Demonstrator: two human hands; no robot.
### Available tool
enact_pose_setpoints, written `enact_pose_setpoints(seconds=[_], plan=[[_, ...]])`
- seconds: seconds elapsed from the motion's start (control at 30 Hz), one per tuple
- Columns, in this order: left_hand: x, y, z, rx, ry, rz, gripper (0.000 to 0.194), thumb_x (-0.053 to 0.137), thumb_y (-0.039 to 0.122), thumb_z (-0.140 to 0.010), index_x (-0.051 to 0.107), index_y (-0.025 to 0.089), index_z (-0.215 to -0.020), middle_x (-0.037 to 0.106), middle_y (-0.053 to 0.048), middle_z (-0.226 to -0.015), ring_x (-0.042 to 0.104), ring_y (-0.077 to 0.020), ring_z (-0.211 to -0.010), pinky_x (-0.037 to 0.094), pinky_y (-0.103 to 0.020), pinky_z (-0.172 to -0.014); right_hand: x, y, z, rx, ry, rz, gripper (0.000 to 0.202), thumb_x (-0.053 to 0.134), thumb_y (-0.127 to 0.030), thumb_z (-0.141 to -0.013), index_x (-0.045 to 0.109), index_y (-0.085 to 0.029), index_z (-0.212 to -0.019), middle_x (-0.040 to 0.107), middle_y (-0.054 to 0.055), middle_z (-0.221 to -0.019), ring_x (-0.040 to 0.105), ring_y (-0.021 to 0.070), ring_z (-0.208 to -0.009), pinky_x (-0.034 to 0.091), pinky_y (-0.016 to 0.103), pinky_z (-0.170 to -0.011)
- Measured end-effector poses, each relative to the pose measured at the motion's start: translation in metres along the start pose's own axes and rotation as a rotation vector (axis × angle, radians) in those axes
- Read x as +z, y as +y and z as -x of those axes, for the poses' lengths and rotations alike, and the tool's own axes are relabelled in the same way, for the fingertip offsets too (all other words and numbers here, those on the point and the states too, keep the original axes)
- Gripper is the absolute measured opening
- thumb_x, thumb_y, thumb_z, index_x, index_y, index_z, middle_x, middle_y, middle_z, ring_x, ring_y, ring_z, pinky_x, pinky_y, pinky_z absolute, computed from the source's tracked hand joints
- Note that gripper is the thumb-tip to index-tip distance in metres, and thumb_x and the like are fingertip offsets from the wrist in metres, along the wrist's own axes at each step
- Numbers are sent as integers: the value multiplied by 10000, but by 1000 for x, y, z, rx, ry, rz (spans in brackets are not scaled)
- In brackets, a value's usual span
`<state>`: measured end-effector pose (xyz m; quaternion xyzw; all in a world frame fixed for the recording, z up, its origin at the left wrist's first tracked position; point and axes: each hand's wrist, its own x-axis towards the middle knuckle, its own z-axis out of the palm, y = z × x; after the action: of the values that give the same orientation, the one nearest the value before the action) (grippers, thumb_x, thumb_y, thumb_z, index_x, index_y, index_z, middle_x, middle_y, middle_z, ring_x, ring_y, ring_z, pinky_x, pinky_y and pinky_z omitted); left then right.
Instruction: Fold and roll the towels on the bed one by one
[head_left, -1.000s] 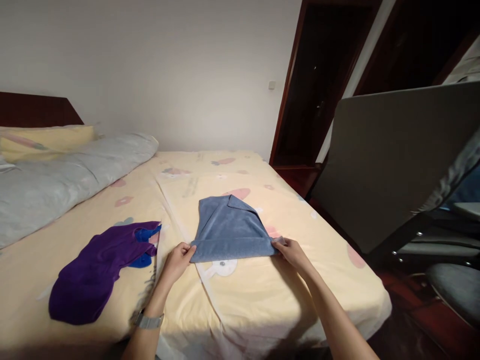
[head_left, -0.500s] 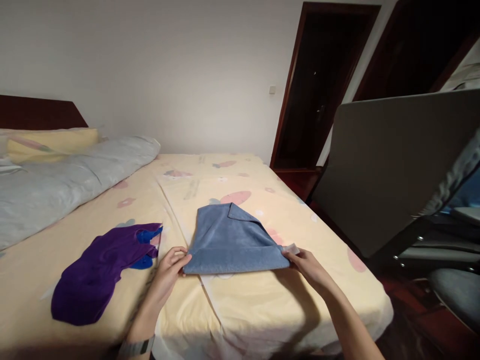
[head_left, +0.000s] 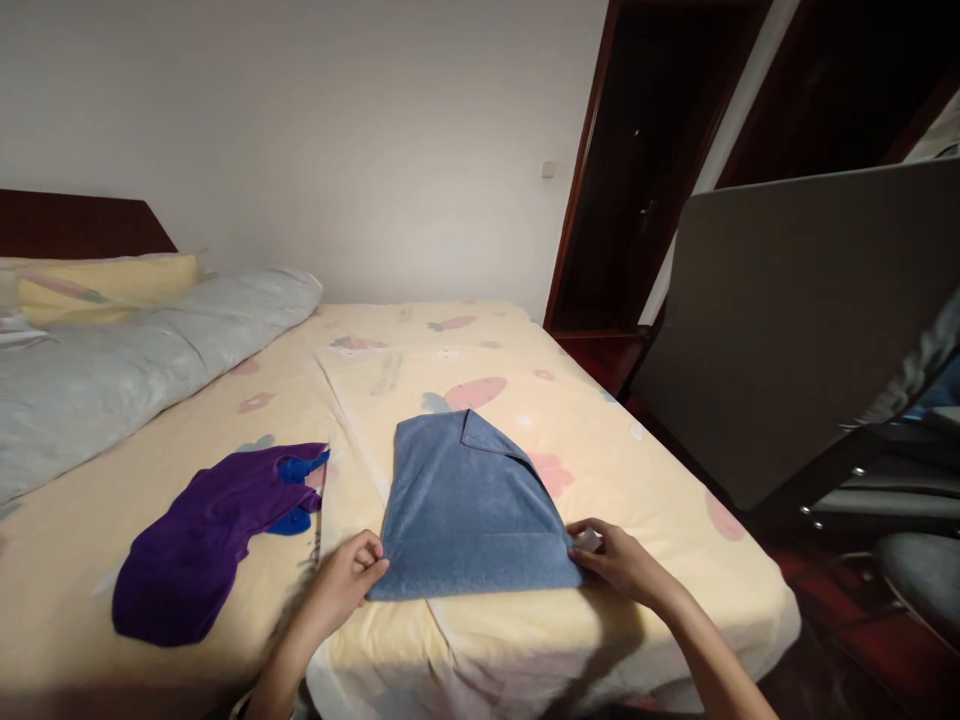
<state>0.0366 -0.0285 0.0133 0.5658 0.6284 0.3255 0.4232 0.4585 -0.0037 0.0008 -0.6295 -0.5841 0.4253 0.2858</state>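
A blue-grey towel (head_left: 480,500) lies on the bed, with a folded band along its near edge and its far right corner turned over. My left hand (head_left: 352,575) pinches the near left corner between thumb and fingers. At the opposite end, my right hand (head_left: 611,560) is closed on the near right corner, where a small white tag (head_left: 590,540) pokes out by the fingers. Left of the towel, a purple cloth garment (head_left: 202,545) lies crumpled, with a bright blue part (head_left: 296,520) showing at its right end.
The bed has a yellow sheet (head_left: 420,375) printed with carrots. A grey rolled quilt (head_left: 157,345) and a yellow pillow (head_left: 112,285) are at the left. A large dark panel (head_left: 787,330) stands right of the bed, before a dark door (head_left: 667,180).
Both hands have come nearer to me, drawing the towel's near edge down the bed. The towel now looks longer and flatter. The purple garment stays in place.
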Motion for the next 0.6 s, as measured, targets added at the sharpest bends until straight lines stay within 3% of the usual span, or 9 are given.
enact_pose_setpoints(seconds=[0.1, 0.17, 0.23, 0.3, 0.37, 0.4, 0.5, 0.6], plan=[[-4, -5, 0, 48, 12, -65, 286, 660, 495, -741, 571, 225, -773, 512, 47, -634, 556, -161, -589, 444, -233, -484, -3, 8, -2, -26, 33, 137, 356, 704, -377, -723, 707, -200, -1031, 709, 18, -722, 654, 205, -671, 475, 276, -577], [-10, -2, 0, 135, 85, -164, 254, 636, 470, -792, 608, 218, -777, 569, 22, -655, 590, -175, -613, 483, -263, -552, -8, 9, -4, -50, 66, 175, 390, 700, -421, -750, 703, -195, -1068, 726, 44, -778, 675, 225, -710, 503, 296, -616], [-12, 7, 1, 264, 233, -287, 245, 592, 449, -860, 646, 215, -813, 661, -24, -770, 641, -199, -703, 522, -296, -660, -9, 1, -6, -113, 183, 210, 427, 654, -481, -801, 694, -182, -1102, 734, 97, -902, 694, 266, -812, 546, 352, -704], [-5, 19, 4, 427, 371, -379, 246, 529, 409, -931, 675, 216, -889, 714, -67, -954, 679, -226, -877, 541, -330, -818, 0, -14, -6, -266, 370, 269, 426, 563, -502, -881, 687, -178, -1129, 708, 148, -1071, 676, 310, -985, 545, 437, -869], [13, 32, 6, 597, 384, -454, 259, 478, 355, -976, 702, 226, -992, 725, -82, -1096, 671, -243, -1057, 520, -360, -968, 23, -35, -2, -458, 489, 334, 412, 466, -467, -960, 674, -189, -1182, 660, 165, -1220, 614, 321, -1155, 480, 491, -1027], [26, 37, 7, 675, 337, -505, 275, 461, 330, -988, 709, 236, -1062, 723, -79, -1157, 656, -246, -1127, 505, -377, -1020, 38, -45, 0, -535, 482, 358, 412, 426, -437, -992, 657, -195, -1232, 640, 161, -1276, 582, 312, -1218, 451, 493, -1077], [63, 43, 6, 850, 129, -684, 375, 434, 295, -1009, 612, 269, -1339, 641, -60, -1380, 561, -253, -1311, 452, -440, -1127, 84, -64, 8, -694, 217, 484, 459, 377, -377, -1037, 528, -190, -1428, 522, 123, -1474, 469, 278, -1374, 382, 479, -1168], [81, 33, 1, 891, 11, -800, 480, 421, 342, -1027, 426, 293, -1504, 527, -50, -1511, 483, -244, -1395, 416, -466, -1168, 106, -62, 10, -702, 10, 611, 507, 372, -372, -1050, 428, -163, -1509, 419, 119, -1551, 383, 287, -1440, 354, 501, -1187]])
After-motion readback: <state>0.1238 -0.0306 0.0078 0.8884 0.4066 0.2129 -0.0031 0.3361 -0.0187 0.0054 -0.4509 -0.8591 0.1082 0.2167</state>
